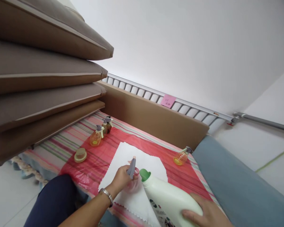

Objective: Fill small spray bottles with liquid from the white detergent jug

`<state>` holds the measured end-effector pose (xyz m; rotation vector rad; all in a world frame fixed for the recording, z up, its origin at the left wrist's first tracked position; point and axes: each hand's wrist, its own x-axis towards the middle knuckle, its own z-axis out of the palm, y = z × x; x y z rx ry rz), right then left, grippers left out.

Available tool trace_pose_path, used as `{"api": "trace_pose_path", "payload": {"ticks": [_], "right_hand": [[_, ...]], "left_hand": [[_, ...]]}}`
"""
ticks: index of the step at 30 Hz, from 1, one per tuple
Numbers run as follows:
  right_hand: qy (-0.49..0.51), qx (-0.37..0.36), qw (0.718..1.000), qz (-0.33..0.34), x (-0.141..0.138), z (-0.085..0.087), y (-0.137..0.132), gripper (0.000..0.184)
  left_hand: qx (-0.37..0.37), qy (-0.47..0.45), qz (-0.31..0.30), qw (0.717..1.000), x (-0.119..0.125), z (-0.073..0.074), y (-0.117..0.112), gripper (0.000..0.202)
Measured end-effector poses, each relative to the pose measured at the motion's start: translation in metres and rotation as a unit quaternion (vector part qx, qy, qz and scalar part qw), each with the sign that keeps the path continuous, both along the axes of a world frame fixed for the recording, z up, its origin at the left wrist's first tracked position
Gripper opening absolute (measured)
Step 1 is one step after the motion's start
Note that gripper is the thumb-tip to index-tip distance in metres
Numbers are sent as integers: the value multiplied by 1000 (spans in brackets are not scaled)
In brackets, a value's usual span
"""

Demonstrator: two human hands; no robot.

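My left hand (121, 180) is closed around a grey spray nozzle (132, 168). Its fingers also reach to the neck of a clear bottle (133, 186) with a reddish rim, which stands over a white cloth (153, 160); whether they grip the neck too is partly hidden. My right hand (204, 210) grips a large pale-green jug (170, 197) near its base. The jug is tipped to the left, its green pouring spout (144, 174) right beside the clear bottle's mouth. I cannot make out any liquid flowing.
Several spray bottles with yellow or brown liquid, one at front left (96, 137), stand on the red sheet (130, 134); another spray bottle (181, 157) is at right. A round lidded tub (80, 154) sits left. Stacked cushions (44, 66) and a tan board (151, 118) border the surface.
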<state>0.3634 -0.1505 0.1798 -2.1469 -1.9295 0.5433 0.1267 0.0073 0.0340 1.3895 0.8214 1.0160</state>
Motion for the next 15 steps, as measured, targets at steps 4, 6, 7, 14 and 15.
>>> {"api": "trace_pose_path", "payload": {"ticks": [4, 6, 7, 14, 15], "right_hand": [[-18, -21, 999, 15, -3, 6, 9, 31], [-38, -35, 999, 13, -3, 8, 14, 32], [-47, -38, 998, 10, -3, 9, 15, 32], [-82, -61, 995, -3, -5, 23, 21, 38], [-85, -63, 994, -5, -6, 24, 22, 38]], "left_hand": [[-7, 12, -2, 1000, 0, -5, 4, 23], [-9, 19, -1, 1000, 1, -8, 5, 26], [-9, 23, -1, 1000, 1, -9, 5, 26], [-10, 60, 8, 998, 1, -8, 1, 30], [-12, 64, 10, 998, 1, -7, 0, 30]]}}
